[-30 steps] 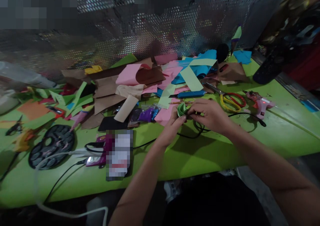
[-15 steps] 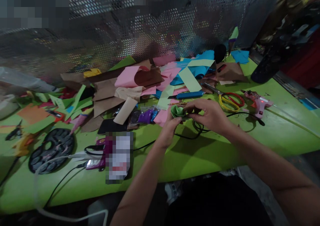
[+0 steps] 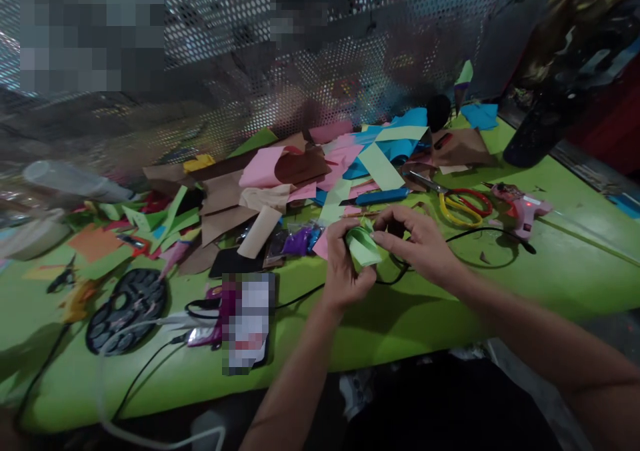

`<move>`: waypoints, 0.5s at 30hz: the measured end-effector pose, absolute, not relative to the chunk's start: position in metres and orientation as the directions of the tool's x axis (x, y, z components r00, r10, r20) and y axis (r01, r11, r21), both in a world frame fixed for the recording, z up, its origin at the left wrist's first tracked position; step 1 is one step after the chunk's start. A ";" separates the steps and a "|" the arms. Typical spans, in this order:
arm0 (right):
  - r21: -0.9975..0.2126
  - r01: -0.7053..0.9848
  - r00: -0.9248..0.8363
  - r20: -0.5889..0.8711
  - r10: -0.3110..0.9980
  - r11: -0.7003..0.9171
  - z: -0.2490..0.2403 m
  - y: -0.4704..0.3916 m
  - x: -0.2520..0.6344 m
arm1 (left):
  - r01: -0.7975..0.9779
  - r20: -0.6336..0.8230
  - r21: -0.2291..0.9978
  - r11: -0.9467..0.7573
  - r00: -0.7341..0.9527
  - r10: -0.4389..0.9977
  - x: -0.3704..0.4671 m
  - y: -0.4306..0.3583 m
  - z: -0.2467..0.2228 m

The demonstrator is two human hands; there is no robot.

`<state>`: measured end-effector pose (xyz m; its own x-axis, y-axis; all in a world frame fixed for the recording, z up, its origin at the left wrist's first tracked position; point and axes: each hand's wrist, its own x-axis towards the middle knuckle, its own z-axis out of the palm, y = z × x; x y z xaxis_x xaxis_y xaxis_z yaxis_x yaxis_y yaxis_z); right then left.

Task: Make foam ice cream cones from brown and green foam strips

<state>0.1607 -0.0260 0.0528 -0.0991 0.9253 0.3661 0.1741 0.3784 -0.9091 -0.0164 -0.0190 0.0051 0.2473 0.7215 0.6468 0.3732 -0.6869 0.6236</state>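
- Since the earlier frame, the green paper [image 3: 363,247] has tipped, its folded opening turned from upward to more side-on; the left hand [image 3: 345,274] has rolled with it.
- The green paper is between the two hands, above the bench [image 3: 410,314], its long axis seeming to slant from upper left to lower right.
- The left hand's grip curls around its left side, fingers above, thumb below.
- The right hand [image 3: 425,244] comes from the right, its grip pinching the upper right edge between thumb and finger.
- Both hands touch it; the left encloses more.
- Beyond the right hand lie the scissors [image 3: 442,190]; the pink glue gun [image 3: 525,216] is farther right.
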 end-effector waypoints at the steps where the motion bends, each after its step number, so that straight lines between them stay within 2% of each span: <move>1: -0.909 0.175 -0.092 0.368 0.925 0.379 0.053 -0.028 0.160 | 0.373 0.666 0.601 -0.707 0.255 0.701 -0.016 -0.019 0.005; 9: -0.895 0.200 -0.037 0.401 0.915 0.400 0.055 -0.037 0.155 | 0.345 0.717 0.557 -0.756 0.260 0.647 -0.016 -0.018 0.003; 15: -0.831 0.278 -0.007 0.500 0.866 0.482 0.052 -0.039 0.152 | 0.347 0.758 0.486 -0.802 0.290 0.584 -0.019 -0.018 0.001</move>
<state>0.1523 -0.0387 0.0521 -0.0074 0.8660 0.5001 0.2782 0.4821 -0.8308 -0.0190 -0.0182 0.0014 0.2899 0.5843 0.7580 0.3467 -0.8023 0.4859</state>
